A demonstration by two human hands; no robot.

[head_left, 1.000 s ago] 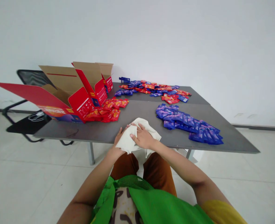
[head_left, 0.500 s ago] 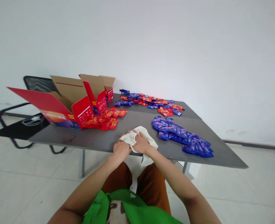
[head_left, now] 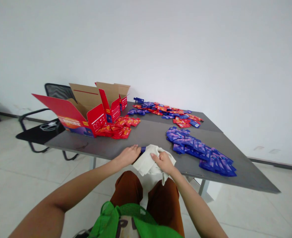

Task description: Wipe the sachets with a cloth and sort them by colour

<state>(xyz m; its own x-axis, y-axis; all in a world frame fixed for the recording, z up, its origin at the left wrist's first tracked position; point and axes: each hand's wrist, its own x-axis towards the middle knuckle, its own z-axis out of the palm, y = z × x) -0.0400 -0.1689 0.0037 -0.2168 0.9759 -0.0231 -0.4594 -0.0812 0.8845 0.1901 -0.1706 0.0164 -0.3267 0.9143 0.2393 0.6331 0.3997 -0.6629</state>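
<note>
My right hand (head_left: 164, 162) grips a crumpled off-white cloth (head_left: 148, 162) at the table's front edge, and part of the cloth hangs down over that edge. Just left of it, my left hand (head_left: 131, 154) is closed on a small blue packet (head_left: 143, 149), most of which the fingers and cloth hide. To the right lies a long overlapping pile of blue packets (head_left: 189, 142). Red packets (head_left: 118, 127) are heaped to the left, beyond my left hand.
Open red cartons (head_left: 96, 119) stand along the left side of the grey table (head_left: 150, 127). Mixed red and blue packets (head_left: 165, 110) lie at the back, near the white wall. A black chair (head_left: 38, 130) with a coiled white cable stands at the left.
My left hand has let go of the cloth, moved slightly left and closed on a blue packet. My right hand still grips the cloth, now more spread out. The view has shifted left.
</note>
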